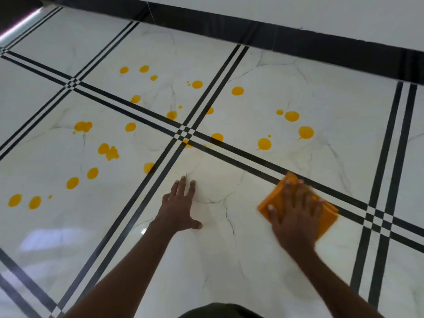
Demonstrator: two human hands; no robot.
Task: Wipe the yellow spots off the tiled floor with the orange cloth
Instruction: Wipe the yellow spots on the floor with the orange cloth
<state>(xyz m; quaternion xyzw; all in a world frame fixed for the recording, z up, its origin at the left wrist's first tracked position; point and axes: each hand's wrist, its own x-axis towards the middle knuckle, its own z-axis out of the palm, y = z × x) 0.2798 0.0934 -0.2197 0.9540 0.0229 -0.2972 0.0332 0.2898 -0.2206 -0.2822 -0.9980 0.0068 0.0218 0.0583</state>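
Glossy white tiled floor (218, 260) crossed by black stripes, with a dark skirting along the far wall. Right hand (296, 216) is the grip: spread flat, pressing the orange cloth (328, 216) onto the nearest tile, which looks clean. Left hand (181, 207) braces open on bare tile, holding nothing. Yellow spots (264, 143) lie ahead past the stripe, the closest just beyond the cloth and slightly left; many more scatter far left, nearer the left hand

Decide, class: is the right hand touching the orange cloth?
Touching. The head view shows the right hand spread flat on top of the orange cloth, pressing it to the tiled floor, with cloth showing around the fingers.
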